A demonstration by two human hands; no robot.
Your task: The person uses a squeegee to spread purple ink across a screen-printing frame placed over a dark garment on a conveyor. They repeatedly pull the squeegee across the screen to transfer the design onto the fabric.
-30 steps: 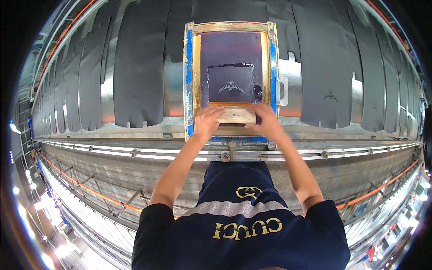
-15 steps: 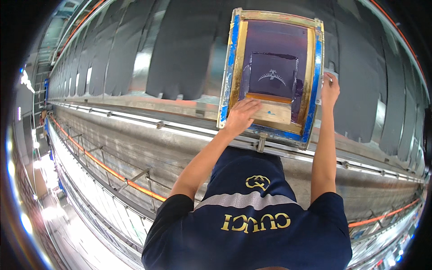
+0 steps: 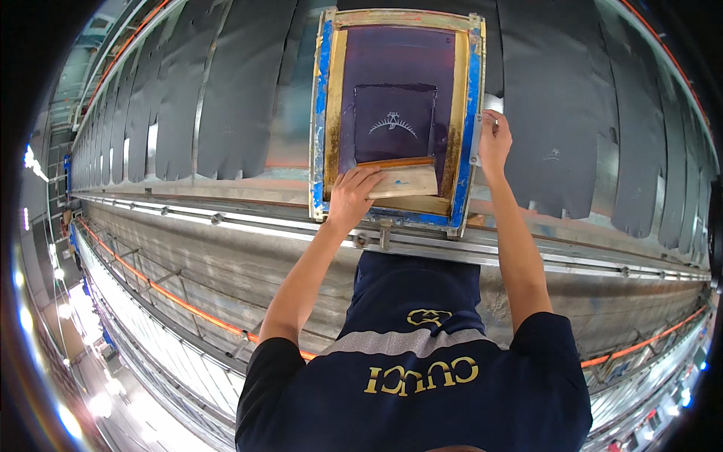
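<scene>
A screen printing frame (image 3: 324, 71) with blue-taped sides lies over a long table of dark sheets. Its purple mesh (image 3: 397, 56) bears a pale arched design (image 3: 392, 128). A wooden squeegee (image 3: 404, 184) with an orange blade rests on the mesh near the frame's lower end. My left hand (image 3: 352, 194) grips the squeegee's left end, fingers over the wood. My right hand (image 3: 495, 147) is closed on a pale metal handle (image 3: 475, 157) at the frame's right side.
Dark sheets (image 3: 545, 113) lie in a row along the curved table on both sides of the frame. A metal rail (image 3: 286, 228) runs along the near edge. Behind me are orange pipes (image 3: 181, 294), metal racks and lights.
My right hand has let go of the squeegee and moved right onto the frame's handle. My left hand stays on the squeegee. The view has shifted, with the frame first moving right, then back left.
</scene>
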